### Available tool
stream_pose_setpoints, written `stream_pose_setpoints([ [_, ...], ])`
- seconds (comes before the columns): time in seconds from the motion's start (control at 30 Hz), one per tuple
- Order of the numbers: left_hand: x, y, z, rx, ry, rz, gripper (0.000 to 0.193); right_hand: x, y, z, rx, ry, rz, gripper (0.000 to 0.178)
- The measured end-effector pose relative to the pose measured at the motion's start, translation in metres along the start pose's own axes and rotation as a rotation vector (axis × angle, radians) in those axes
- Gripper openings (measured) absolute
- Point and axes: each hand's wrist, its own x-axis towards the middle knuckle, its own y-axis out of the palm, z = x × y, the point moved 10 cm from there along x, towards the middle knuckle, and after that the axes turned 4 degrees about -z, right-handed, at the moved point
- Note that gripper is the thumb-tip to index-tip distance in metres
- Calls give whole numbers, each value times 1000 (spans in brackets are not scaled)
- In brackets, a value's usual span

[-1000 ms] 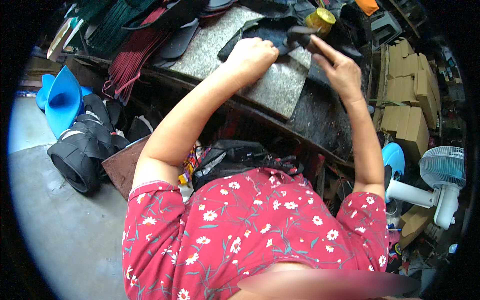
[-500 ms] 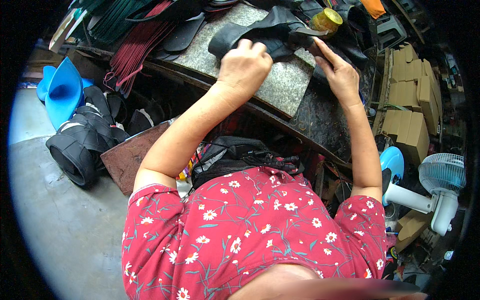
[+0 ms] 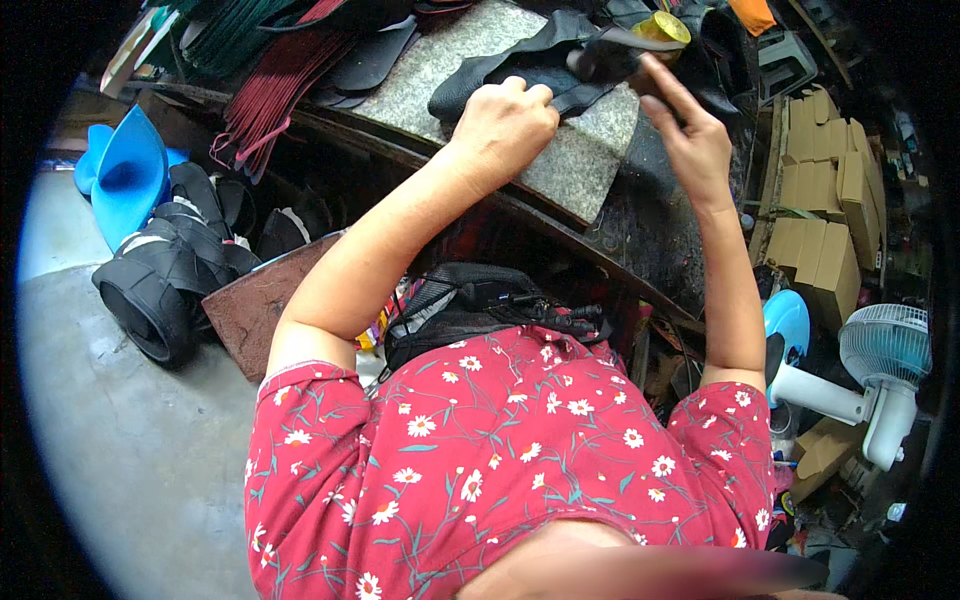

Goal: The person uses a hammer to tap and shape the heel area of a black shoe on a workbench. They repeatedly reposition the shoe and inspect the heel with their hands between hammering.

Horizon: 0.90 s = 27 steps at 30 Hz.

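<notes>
On the pale speckled slab [image 3: 585,175] lies a piece of black leather [image 3: 468,88], bent into a curved band. My left hand [image 3: 508,128] is closed over its near edge, fingers curled and knuckles up; the fingertips are hidden. My right hand [image 3: 690,140] grips a hammer, its index finger stretched along the brown handle. The dark hammer head [image 3: 603,58], smeared by motion, is over the leather's right end, with its thin grey peen toward a yellow tin [image 3: 662,32]. Whether the head touches the leather, I cannot tell.
Bundled dark red strips [image 3: 290,90] and black sole-shaped pieces [image 3: 372,68] lie on the bench's left. Black shoe uppers [image 3: 150,300] and blue moulded sheets [image 3: 132,170] sit at left. Cardboard boxes [image 3: 820,260] and a fan [image 3: 885,345] stand at right.
The hammer head has swung left and down over the leather. The leather and my left hand have shifted slightly right, and the leather band looks flatter.
</notes>
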Motion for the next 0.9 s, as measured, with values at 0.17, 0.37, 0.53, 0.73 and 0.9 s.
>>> stream_pose_setpoints([
  [0.17, -2, -16, 6, 73, -57, -52, 9, -14, 32, 5, -331, -52, 205, 48],
  [0.37, -32, -39, 41, 169, -381, 73, 11, -25, 30, 2, -364, -153, 130, 46],
  [0.53, -35, -31, -7, -70, 48, 73, 6, -11, 24, -7, -342, -23, 169, 40],
  [0.73, -39, -21, -1, -48, 8, 101, 8, -10, 4, 14, 138, -48, -20, 42],
  [0.9, -39, -24, -2, -71, -8, 53, 5, -17, 31, 17, -278, -132, 199, 47],
])
